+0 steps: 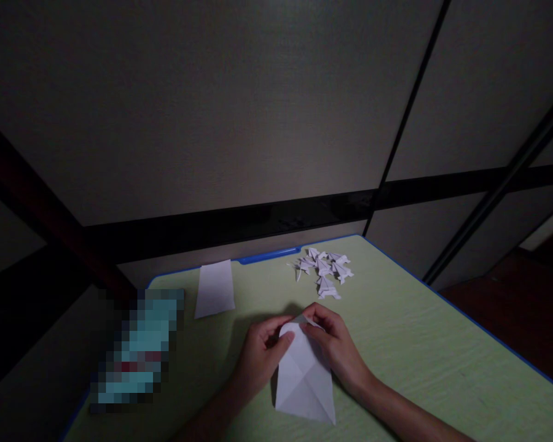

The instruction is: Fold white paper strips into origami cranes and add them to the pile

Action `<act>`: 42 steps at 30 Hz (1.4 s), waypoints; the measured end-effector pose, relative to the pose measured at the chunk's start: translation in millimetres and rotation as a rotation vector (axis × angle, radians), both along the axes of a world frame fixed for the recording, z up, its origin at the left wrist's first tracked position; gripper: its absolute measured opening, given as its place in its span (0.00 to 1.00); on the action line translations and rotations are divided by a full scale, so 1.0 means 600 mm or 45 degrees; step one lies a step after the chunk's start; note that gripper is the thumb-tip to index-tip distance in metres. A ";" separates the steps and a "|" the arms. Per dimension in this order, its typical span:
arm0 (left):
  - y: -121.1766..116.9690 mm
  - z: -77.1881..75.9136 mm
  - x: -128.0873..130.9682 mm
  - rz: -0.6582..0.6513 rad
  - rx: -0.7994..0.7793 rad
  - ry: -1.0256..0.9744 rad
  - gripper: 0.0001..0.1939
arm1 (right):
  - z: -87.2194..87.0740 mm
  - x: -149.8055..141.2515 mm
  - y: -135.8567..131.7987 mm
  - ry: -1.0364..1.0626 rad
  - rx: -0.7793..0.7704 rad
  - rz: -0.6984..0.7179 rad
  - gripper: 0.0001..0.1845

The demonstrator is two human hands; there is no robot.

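A white sheet of paper (303, 380) with crossing diagonal creases is held just above the table near its front. Its far end is drawn up into a folded point between my hands. My left hand (261, 350) pinches the left side of that end, thumb on top and fingers behind. On the other side my right hand (334, 344) grips the far right part, its thumb pressed on the paper and index finger curled over the tip. The fingers beneath the sheet are partly hidden.
Several folded white paper figures (325, 268) lie in a cluster at the back of the green table (396, 307). A stack of white paper (215, 287) rests at the back left. A pixelated teal object (142, 344) lies at the left edge. Cabinet panels (239, 123) stand behind.
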State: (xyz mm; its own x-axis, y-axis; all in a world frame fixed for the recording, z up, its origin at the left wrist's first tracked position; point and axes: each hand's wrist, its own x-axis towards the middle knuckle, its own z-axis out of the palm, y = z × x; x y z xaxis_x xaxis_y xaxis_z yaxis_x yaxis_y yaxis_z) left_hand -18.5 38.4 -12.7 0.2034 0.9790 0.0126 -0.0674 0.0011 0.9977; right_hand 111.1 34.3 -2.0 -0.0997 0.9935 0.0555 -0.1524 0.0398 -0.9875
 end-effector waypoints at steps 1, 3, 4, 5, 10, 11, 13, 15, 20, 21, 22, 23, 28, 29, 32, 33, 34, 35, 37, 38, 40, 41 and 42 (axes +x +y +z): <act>-0.001 0.001 -0.001 -0.004 0.001 0.002 0.14 | 0.000 0.000 0.000 0.004 0.004 -0.002 0.03; -0.002 0.004 -0.002 -0.020 0.014 0.013 0.16 | 0.001 0.000 0.001 0.000 0.000 -0.010 0.02; -0.002 0.006 -0.003 -0.021 0.026 0.018 0.16 | 0.001 0.000 0.002 -0.010 -0.006 -0.012 0.02; -0.003 0.008 -0.003 -0.018 0.039 0.026 0.17 | 0.001 0.001 0.002 -0.023 -0.014 -0.012 0.03; -0.007 0.013 -0.005 -0.008 0.064 0.082 0.16 | -0.001 0.005 0.004 -0.070 -0.039 0.018 0.08; -0.007 0.014 -0.005 -0.008 0.080 0.094 0.16 | -0.001 0.006 0.004 -0.066 -0.041 0.029 0.08; -0.007 0.013 -0.006 0.003 0.153 0.125 0.14 | -0.001 0.006 0.005 -0.044 -0.048 0.054 0.07; -0.005 0.012 -0.008 0.014 0.259 0.173 0.13 | -0.001 0.006 0.007 -0.011 -0.062 0.075 0.05; -0.001 0.017 -0.010 -0.008 0.441 0.252 0.13 | 0.002 0.014 0.012 0.091 -0.110 0.194 0.06; -0.001 0.019 -0.011 -0.007 0.459 0.252 0.14 | 0.003 0.018 0.014 0.128 -0.119 0.252 0.08; -0.001 0.021 -0.011 -0.004 0.468 0.253 0.14 | 0.004 0.023 0.016 0.168 -0.134 0.324 0.11; -0.002 0.022 -0.011 -0.002 0.471 0.257 0.14 | 0.005 0.028 0.018 0.228 -0.150 0.389 0.14; -0.006 0.022 -0.011 -0.001 0.470 0.305 0.14 | 0.007 0.042 0.022 0.400 -0.249 0.462 0.10; -0.006 0.022 -0.011 -0.004 0.475 0.316 0.14 | 0.006 0.043 0.021 0.393 -0.260 0.433 0.09; -0.007 0.021 -0.011 -0.013 0.500 0.344 0.13 | 0.004 0.046 0.020 0.334 -0.257 0.433 0.10; -0.008 0.021 -0.011 -0.018 0.509 0.352 0.13 | 0.005 0.048 0.020 0.314 -0.259 0.469 0.12; -0.008 0.021 -0.011 -0.023 0.515 0.362 0.13 | 0.006 0.049 0.020 0.301 -0.263 0.501 0.14; -0.009 0.021 -0.011 -0.029 0.520 0.374 0.13 | 0.008 0.051 0.020 0.281 -0.264 0.524 0.16; -0.011 0.022 -0.011 -0.050 0.537 0.406 0.13 | 0.014 0.052 0.019 0.197 -0.244 0.535 0.16; -0.012 0.022 -0.011 -0.067 0.550 0.424 0.13 | 0.016 0.052 0.018 0.140 -0.215 0.525 0.15; -0.014 0.022 -0.011 -0.114 0.586 0.455 0.14 | 0.020 0.049 0.016 0.027 -0.149 0.496 0.10; -0.015 0.021 -0.011 -0.133 0.602 0.468 0.14 | 0.021 0.047 0.015 -0.014 -0.127 0.487 0.09; -0.015 0.020 -0.010 -0.142 0.607 0.477 0.14 | 0.021 0.045 0.015 -0.040 -0.113 0.474 0.08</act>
